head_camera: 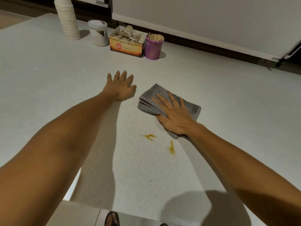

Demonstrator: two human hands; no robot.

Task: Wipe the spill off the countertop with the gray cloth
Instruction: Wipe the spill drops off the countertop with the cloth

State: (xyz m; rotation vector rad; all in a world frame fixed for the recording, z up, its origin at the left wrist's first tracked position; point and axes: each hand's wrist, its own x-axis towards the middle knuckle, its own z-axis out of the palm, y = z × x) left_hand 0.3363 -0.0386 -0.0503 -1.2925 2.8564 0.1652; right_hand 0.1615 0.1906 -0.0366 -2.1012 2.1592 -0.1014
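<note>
A folded gray cloth lies on the speckled white countertop, right of centre. My right hand presses flat on top of it, fingers spread, thumb curled around its near edge. Two small orange-yellow spill marks sit just in front of the cloth: one smear and a second streak to its right. My left hand rests palm down on the bare counter to the left of the cloth, fingers apart, holding nothing.
Along the back stand a tall stack of white paper cups, a white canister, an open box of tea bags and a purple mesh cup of wooden sticks. The counter's near edge runs below, with sandalled feet under it.
</note>
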